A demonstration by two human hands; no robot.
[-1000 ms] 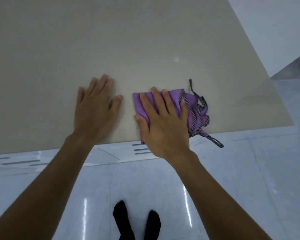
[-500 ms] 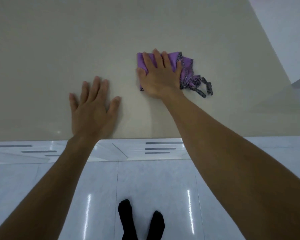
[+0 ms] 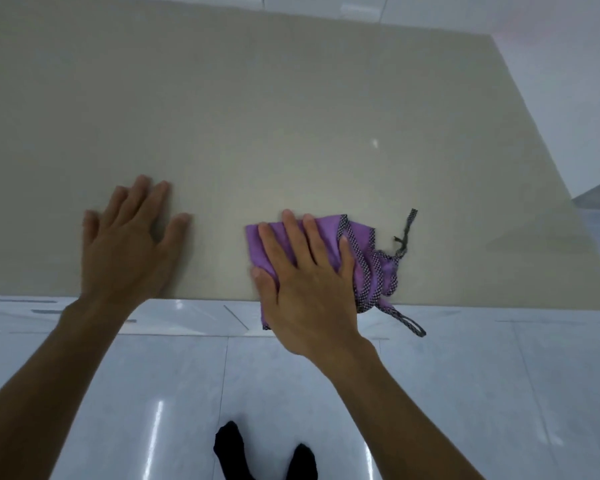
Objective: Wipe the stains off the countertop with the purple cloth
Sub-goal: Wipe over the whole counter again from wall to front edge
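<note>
Purple cloth (image 3: 329, 237) under your flat, spread right hand (image 3: 305, 289) overhangs the counter (image 3: 291, 116) at 6 o'clock; press evenly.

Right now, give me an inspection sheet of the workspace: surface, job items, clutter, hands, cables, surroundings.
Surface: beige countertop, glossy, one small bright glint; no clear stains visible.
Job's things: purple cloth bunched at the near edge, a corner and a trim loop hanging over it.
Clutter: nothing seen.
Hands: right hand pressed flat on the cloth, fingers spread; left hand flat on bare countertop, apart from the cloth, holding nothing.
Cables: nothing seen; only the cloth's loose dark patterned trim strips.
Surroundings: shiny pale tiled floor, feet in black socks below.
</note>
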